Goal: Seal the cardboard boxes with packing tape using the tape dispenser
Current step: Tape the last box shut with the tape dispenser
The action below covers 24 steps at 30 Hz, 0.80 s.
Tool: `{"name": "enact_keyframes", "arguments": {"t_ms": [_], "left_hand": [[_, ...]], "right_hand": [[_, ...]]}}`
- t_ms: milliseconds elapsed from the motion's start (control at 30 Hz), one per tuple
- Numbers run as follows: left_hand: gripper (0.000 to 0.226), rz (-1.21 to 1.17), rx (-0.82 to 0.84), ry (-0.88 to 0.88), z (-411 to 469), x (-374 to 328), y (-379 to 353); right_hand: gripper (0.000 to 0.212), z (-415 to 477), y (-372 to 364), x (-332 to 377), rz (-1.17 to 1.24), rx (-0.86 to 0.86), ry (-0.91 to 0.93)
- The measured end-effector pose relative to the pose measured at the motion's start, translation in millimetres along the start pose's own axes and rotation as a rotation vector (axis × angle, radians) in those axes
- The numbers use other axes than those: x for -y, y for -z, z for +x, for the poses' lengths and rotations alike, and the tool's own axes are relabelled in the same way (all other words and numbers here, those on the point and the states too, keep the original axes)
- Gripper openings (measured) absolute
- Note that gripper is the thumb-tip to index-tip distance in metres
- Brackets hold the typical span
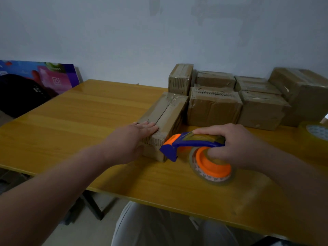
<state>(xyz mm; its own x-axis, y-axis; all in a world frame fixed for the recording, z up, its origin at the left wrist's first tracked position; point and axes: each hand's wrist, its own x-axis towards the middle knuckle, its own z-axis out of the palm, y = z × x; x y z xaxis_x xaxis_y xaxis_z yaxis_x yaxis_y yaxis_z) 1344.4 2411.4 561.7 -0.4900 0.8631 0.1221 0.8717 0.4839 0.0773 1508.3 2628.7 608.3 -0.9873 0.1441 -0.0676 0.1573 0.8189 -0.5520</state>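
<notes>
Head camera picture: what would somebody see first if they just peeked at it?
The bright orange and blue tape dispenser jumps out, gripped by the right hand near the middle of the yellow wooden table. Its nose sits at the near end of a long cardboard box, which the left hand presses flat on. Behind, a cluster of taped boxes lines the wall.

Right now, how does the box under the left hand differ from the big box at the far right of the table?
The box under the left hand is long and low, with its top centre seam still open; the big box is taller, bulkier and looks wrapped in glossy tape. The left hand presses the long box, which stands alone near the tape dispenser; the big box sits untouched among other boxes. Both are brown cardboard.
</notes>
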Motion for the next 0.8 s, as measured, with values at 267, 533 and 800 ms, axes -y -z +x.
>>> {"name": "enact_keyframes", "arguments": {"t_ms": [267,533,800], "left_hand": [[0.063,0.035,-0.058,0.022,0.7,-5.4,0.3],[0.056,0.032,-0.107,0.04,1.2,-4.6,-4.6],[0.045,-0.052,-0.313,0.002,-6.7,-2.1,-10.7]], "right_hand": [[0.043,8.4,3.7,-2.8,0.23,0.085,-0.108],[0.051,5.1,8.8,-9.9,-0.049,0.15,-0.193],[0.066,-3.2,-7.5,-32.8,-0.256,-0.29,-0.161]]}}
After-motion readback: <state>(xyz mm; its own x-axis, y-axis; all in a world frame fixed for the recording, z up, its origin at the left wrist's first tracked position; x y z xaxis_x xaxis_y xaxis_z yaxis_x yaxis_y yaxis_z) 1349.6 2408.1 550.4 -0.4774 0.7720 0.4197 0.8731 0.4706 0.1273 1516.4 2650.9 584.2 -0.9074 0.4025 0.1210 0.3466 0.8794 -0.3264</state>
